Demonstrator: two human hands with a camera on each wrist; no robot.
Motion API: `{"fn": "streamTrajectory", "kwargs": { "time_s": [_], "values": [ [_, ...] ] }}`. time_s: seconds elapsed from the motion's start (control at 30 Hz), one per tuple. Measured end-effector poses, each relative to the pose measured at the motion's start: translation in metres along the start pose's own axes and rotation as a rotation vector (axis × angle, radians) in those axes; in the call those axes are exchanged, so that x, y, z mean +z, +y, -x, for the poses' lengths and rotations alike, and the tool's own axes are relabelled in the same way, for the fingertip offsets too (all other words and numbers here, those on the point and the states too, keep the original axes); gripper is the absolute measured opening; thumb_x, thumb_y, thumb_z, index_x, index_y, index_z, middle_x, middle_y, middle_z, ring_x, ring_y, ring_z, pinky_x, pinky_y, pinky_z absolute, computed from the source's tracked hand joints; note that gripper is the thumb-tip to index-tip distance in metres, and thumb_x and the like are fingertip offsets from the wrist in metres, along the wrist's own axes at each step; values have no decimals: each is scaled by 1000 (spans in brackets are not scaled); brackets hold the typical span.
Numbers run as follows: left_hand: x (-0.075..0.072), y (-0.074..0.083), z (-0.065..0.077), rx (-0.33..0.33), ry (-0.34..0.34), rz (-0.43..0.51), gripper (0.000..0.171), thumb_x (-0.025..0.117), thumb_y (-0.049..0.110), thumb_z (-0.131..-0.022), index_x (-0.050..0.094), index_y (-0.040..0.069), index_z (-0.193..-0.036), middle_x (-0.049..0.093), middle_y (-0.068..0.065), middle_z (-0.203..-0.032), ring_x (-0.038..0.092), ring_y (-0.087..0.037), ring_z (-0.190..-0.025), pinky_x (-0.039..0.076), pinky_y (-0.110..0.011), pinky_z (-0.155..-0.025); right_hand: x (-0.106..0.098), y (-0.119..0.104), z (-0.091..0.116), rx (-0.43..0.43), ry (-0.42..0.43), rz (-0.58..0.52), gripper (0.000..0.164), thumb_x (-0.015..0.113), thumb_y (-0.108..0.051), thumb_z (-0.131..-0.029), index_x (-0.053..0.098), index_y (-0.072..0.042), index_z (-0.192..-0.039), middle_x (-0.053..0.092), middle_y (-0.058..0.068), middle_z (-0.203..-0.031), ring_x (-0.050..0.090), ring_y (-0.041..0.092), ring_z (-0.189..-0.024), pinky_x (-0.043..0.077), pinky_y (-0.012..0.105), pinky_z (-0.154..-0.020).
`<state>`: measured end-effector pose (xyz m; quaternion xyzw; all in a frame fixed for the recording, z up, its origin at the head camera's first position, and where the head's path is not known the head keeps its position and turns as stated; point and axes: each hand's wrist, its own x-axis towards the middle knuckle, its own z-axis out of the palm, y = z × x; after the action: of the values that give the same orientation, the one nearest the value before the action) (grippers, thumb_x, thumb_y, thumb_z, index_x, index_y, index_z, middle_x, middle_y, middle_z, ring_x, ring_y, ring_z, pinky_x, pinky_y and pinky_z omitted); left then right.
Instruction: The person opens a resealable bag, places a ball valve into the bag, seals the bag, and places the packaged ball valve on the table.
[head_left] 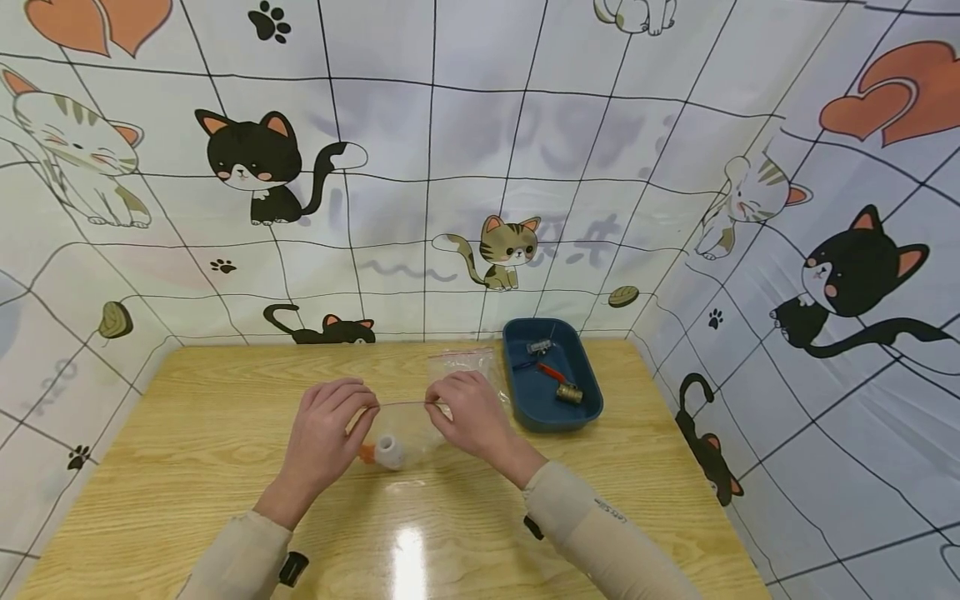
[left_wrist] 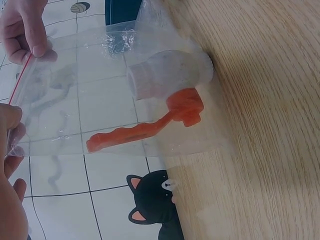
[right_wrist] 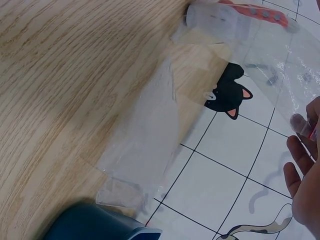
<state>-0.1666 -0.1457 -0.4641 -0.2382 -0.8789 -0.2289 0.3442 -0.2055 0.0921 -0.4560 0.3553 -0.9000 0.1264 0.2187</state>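
Head view: left hand point(head_left: 322, 429) and right hand point(head_left: 474, 415) are pinching a zip-lock bag point(left_wrist: 65, 117) by its top edge, fingertips closed, left of the blue bin point(head_left: 551, 413). White ball valve point(left_wrist: 172, 72) is sitting inside. Right hand is partly hiding a second bag point(head_left: 461, 362) beside the bin; right wrist view is cutting the bin off.
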Motion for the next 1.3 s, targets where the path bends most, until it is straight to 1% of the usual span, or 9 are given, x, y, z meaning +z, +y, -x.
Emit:
{"fn": "streamTrajectory", "kwargs": {
  "time_s": [0.23, 0.4, 0.53, 0.7, 0.83, 1.0, 1.3],
  "values": [
    [1, 0, -1, 14, 25, 5, 9, 77, 14, -80, 71, 15, -86, 72, -1, -90, 64, -26, -103, 42, -47, -91, -1, 1, 0, -3, 4, -15, 4, 65, -26, -93, 66, -23, -91, 71, -11, -89, 63, 9, -89, 49, 32, -90],
    [1, 1, -1, 6, 11, 4, 8, 76, 15, -81, 71, 15, -87, 72, -1, -92, 63, -25, -104, 42, -46, -92, -1, 2, 1, -5, 14, -5, 4, 66, -28, -92, 66, -24, -90, 71, -13, -88, 63, 7, -89, 49, 31, -90],
    [1, 1, 0, 4, 3, 2, 8, 76, 15, -81, 71, 15, -88, 72, -1, -93, 63, -25, -104, 41, -46, -92, -1, 4, 2, 0, 0, 5, 4, 67, -28, -91, 65, -25, -90, 71, -13, -89, 62, 7, -89, 48, 30, -90],
    [1, 1, 0, 13, 21, 10, 10, 77, 14, -79, 70, 15, -86, 72, -1, -92, 63, -26, -103, 42, -46, -91, -2, 5, 5, 17, -20, -28, 4, 65, -27, -93, 65, -23, -91, 71, -11, -90, 62, 8, -91, 48, 30, -87],
    [1, 1, 0, 16, 23, 12, 10, 77, 14, -79, 70, 15, -86, 72, 0, -91, 63, -25, -103, 41, -45, -91, -3, 6, 6, 9, -1, -34, 4, 64, -25, -94, 65, -22, -92, 71, -10, -90, 63, 9, -91, 48, 30, -87],
    [1, 0, 0, 17, 16, 13, 9, 77, 15, -80, 70, 16, -87, 71, 0, -92, 62, -24, -104, 41, -45, -92, -3, 7, 6, -7, 19, -30, 3, 67, -25, -92, 65, -23, -91, 71, -11, -90, 62, 8, -90, 47, 30, -86],
    [-1, 1, 1, 2, 6, 18, 8, 76, 14, -81, 70, 16, -87, 72, 0, -93, 62, -24, -105, 40, -45, -93, -8, 11, 10, 18, -37, -24, 6, 61, -26, -96, 66, -23, -95, 71, -10, -92, 63, 10, -94, 48, 33, -91]
  ]
}}
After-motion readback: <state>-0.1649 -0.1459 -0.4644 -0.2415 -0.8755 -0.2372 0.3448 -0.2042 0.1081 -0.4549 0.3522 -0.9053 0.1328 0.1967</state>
